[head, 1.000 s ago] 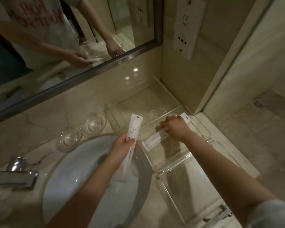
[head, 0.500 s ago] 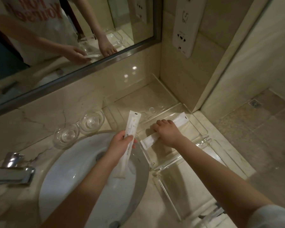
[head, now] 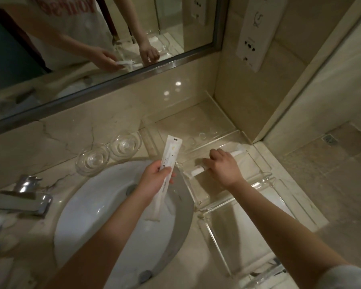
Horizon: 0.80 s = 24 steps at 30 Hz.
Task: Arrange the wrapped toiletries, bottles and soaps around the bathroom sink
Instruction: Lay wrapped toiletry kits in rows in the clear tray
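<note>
Right hand (head: pixel 223 170) pressed one wrapped packet (head: pixel 196 171) flat into the clear tray (head: pixel 256 161) at centre frame, probably squaring it, while left hand (head: pixel 154 180) gripped the second packet (head: pixel 170 157) upright over the sink (head: pixel 88 205), ready.

Two dishes (head: pixel 108 154) behind sink (head: pixel 104 215); tray (head: pixel 258 178) right.

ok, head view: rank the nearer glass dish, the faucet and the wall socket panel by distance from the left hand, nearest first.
From the left hand, which holds a wrapped packet over the sink:
1. Nearer glass dish: just to its left, on the counter by the basin rim.
2. Faucet: much farther left, at the counter's edge.
3. Wall socket panel: farthest, up on the right wall.
</note>
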Each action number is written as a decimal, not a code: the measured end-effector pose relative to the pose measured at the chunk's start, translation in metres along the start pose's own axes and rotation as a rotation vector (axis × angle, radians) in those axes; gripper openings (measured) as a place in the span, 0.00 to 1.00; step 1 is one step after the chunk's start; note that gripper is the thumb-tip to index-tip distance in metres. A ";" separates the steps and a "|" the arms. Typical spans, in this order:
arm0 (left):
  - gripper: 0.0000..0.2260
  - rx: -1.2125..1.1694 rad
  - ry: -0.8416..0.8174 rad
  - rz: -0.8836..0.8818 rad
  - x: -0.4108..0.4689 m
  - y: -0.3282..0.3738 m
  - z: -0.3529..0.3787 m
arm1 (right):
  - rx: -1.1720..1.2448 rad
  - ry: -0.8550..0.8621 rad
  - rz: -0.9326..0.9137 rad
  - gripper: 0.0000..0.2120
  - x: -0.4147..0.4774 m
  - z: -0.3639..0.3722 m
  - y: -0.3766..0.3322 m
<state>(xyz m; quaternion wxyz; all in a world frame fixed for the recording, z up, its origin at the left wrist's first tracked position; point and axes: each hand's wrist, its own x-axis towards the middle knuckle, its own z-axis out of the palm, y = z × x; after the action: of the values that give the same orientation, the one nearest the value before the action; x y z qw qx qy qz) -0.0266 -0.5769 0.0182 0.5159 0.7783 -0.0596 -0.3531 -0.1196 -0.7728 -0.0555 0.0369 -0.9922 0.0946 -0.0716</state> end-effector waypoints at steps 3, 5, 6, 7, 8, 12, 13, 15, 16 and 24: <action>0.07 0.008 -0.004 0.003 0.000 -0.001 -0.001 | 0.171 -0.096 0.071 0.15 -0.010 0.007 -0.007; 0.07 0.029 -0.012 0.014 0.000 0.000 -0.001 | 0.343 -0.108 0.164 0.15 -0.015 0.005 -0.012; 0.07 0.042 -0.017 0.020 0.001 0.000 -0.001 | 0.401 -0.121 0.201 0.16 -0.017 0.004 -0.013; 0.07 0.052 -0.021 0.024 0.001 0.001 0.000 | 0.436 -0.124 0.226 0.18 -0.021 0.002 -0.012; 0.07 0.058 -0.022 0.030 0.002 0.001 0.000 | 0.472 -0.123 0.260 0.19 -0.023 0.000 -0.010; 0.09 0.172 -0.045 0.080 0.006 0.006 0.003 | 0.718 0.039 0.511 0.18 -0.025 -0.025 -0.009; 0.09 0.247 -0.065 0.123 0.007 0.007 0.005 | 0.864 0.072 0.574 0.19 -0.022 -0.036 -0.011; 0.09 0.438 -0.119 0.246 0.006 0.012 0.013 | 1.152 0.066 0.619 0.20 -0.015 -0.059 -0.016; 0.11 0.548 -0.134 0.331 0.007 0.014 0.018 | 1.244 0.047 0.621 0.19 -0.011 -0.069 -0.018; 0.19 0.487 -0.217 0.327 -0.012 0.026 0.038 | 1.397 0.138 0.554 0.14 -0.001 -0.087 -0.019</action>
<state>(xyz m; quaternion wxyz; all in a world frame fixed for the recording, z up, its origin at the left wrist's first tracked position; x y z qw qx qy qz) -0.0516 -0.6121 0.0373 0.3548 0.8168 -0.3215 -0.3217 -0.1306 -0.7593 0.0323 0.6682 -0.6712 0.2752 -0.1651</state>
